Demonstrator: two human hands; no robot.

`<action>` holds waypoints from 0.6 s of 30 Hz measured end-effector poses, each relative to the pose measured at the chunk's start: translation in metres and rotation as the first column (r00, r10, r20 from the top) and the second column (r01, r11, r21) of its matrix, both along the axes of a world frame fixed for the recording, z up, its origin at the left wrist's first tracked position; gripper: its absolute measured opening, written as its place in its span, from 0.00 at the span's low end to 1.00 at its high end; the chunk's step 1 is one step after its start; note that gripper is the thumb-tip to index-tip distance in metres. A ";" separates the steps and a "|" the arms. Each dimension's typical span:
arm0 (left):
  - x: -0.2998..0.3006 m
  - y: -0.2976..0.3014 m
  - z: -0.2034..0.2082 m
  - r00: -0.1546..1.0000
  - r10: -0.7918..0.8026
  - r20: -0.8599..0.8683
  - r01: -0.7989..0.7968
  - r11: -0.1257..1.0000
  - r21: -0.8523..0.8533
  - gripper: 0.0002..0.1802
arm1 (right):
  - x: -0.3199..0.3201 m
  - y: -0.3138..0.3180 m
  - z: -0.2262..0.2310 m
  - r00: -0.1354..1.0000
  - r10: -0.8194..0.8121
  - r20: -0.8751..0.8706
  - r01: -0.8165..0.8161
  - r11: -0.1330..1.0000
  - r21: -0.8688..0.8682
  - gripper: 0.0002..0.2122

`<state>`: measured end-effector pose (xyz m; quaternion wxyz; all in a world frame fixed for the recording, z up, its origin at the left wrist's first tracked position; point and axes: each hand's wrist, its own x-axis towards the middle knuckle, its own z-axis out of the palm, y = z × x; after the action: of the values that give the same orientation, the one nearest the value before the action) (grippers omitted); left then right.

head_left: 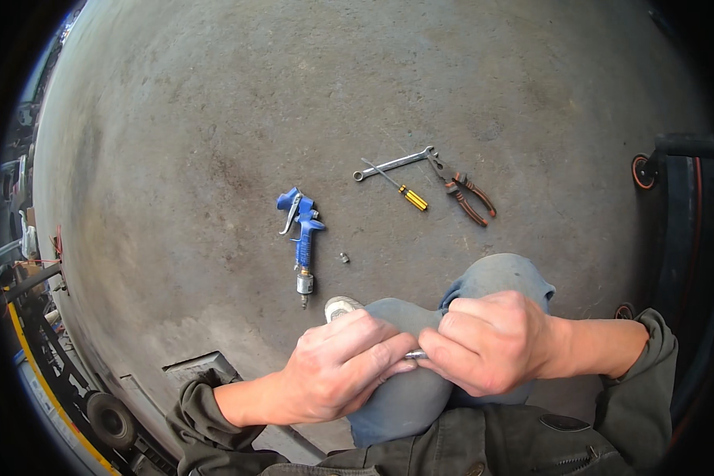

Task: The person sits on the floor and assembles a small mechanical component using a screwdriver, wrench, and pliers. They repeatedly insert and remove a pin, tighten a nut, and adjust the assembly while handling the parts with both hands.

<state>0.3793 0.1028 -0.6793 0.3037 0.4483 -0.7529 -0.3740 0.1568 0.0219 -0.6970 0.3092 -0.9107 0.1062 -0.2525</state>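
Pinching: your left hand (343, 366) and right hand (492, 343) are gripping a small metal piece (416, 355) between their fingers.
Metal piece: it is sitting between both hands, over your jeans (404, 404).
Floor (238, 95): a blue spray gun (304, 247) is lying left of the wrench (402, 162), screwdriver (414, 198) and pliers (472, 212).

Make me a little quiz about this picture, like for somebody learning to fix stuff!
1. What colour is the spray gun's handle?
2. True or false: in the picture, the pliers are to the right of the spray gun.
3. What shows between the left hand and the right hand? A) wrench B) metal part C) screwdriver

Key: 1. Blue. 2. True. 3. B.
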 end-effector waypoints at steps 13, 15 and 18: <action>0.004 -0.014 0.012 0.997 -0.063 -0.039 0.072 0.955 0.288 0.13 | -0.001 0.002 0.000 0.993 -0.105 0.048 0.109 0.991 -0.076 0.10; 0.005 -0.015 0.015 0.998 -0.005 -0.065 0.027 0.940 0.339 0.13 | 0.001 0.001 -0.001 0.990 -0.127 0.056 0.130 0.990 -0.046 0.11; 0.007 -0.015 0.019 0.996 0.078 -0.046 -0.054 0.918 0.393 0.12 | -0.002 -0.003 0.003 0.992 -0.124 0.016 0.125 0.988 -0.089 0.12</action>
<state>0.3859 0.0880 -0.6604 0.2433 0.5134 -0.6380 -0.5198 0.1549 0.0193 -0.6937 0.2519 -0.9139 0.1499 -0.2807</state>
